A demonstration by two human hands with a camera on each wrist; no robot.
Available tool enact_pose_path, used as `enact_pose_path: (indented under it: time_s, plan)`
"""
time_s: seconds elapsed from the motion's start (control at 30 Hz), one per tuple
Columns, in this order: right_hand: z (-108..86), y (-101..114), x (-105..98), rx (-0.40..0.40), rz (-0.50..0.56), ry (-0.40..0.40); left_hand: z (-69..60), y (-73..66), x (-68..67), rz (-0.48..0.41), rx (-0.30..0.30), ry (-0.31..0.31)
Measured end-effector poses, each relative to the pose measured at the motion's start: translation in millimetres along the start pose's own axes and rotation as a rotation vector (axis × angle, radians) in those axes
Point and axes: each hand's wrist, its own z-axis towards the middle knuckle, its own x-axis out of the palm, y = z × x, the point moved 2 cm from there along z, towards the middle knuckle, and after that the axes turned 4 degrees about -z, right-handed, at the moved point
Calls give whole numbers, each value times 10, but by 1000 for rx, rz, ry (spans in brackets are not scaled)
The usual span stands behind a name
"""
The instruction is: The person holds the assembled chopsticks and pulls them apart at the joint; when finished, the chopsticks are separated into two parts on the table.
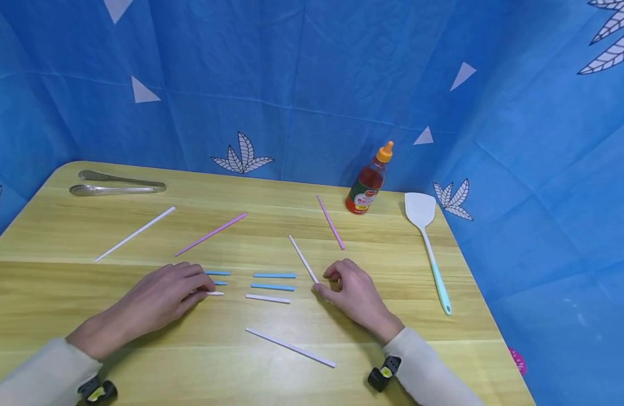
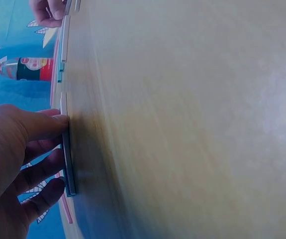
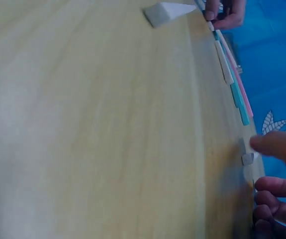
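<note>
You see tongs (image 1: 116, 190) at the far left of the table (image 1: 190, 355), a bottle (image 1: 365, 189) standing near its back edge, a spatula (image 1: 428, 248) right of that, patterned cloth (image 1: 332, 73) behind.

Left hand (image 1: 165, 290) and right hand (image 1: 355, 290) are bare. Left sleeve (image 1: 43, 375) and right sleeve (image 1: 436, 372) are made of plain, pale cream cloth; light creasing is noted. A small black device is worn at the end of each: left unit (image 1: 109, 389), right unit (image 1: 377, 380). Each is built of two dark parts, and a yellow-green patch (image 1: 386, 372) is set between them. Finer markings cannot be read.
</note>
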Motion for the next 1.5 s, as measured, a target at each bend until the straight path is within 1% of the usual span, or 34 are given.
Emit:
enact_pose_path:
  time_s: [0.07,0.17,0.23,0.3,0.4,0.47,0.57,0.67,0.8,0.87,0.93,1.03,1.1,1.17,1.27,1.37,1.5]
  plan:
    - [17,7,8,-24,-13,-10,0,2,-2,-2,-2,3]
    - [49,0,11,-79,-15,-59,2,6,-3,-4,-4,3]
    - [83,-92,67,-138,-11,-104,2,7,-3,-3,-6,1]
    - [100,-108,66,-158,-7,-124,2,6,-3,-2,-7,1]
    - [123,-118,58,-144,-6,-115,3,2,-3,-4,-8,3]
    - [125,-33,-7,-102,-9,-94,4,-1,-2,-6,-10,7]
    - [150,-12,-25,-92,-17,-87,7,-4,-2,-10,-13,13]
    - [171,32,-51,-124,-18,-96,13,-4,-13,-17,-13,11]
    - [185,124,-79,-178,9,-91,46,5,-66,-38,-19,-16]
    - [178,181,-87,-213,32,-83,76,11,-105,-52,-30,-31]
    - [164,244,-83,-266,57,-79,105,18,-143,-62,-45,-39]
    - [133,347,-65,-367,81,-72,144,19,-186,-98,-82,-49]
    - [112,424,-39,-418,94,-60,170,1,-207,-138,-109,-50]
    - [89,500,-9,-453,114,-38,201,-38,-222,-187,-135,-46]
    - [58,618,40,-498,143,-5,261,-127,-232,-262,-153,-29]
    - [44,721,84,-545,158,10,311,-224,-216,-333,-143,-5]
    - [51,842,120,-580,159,-4,341,-339,-160,-399,-115,39]
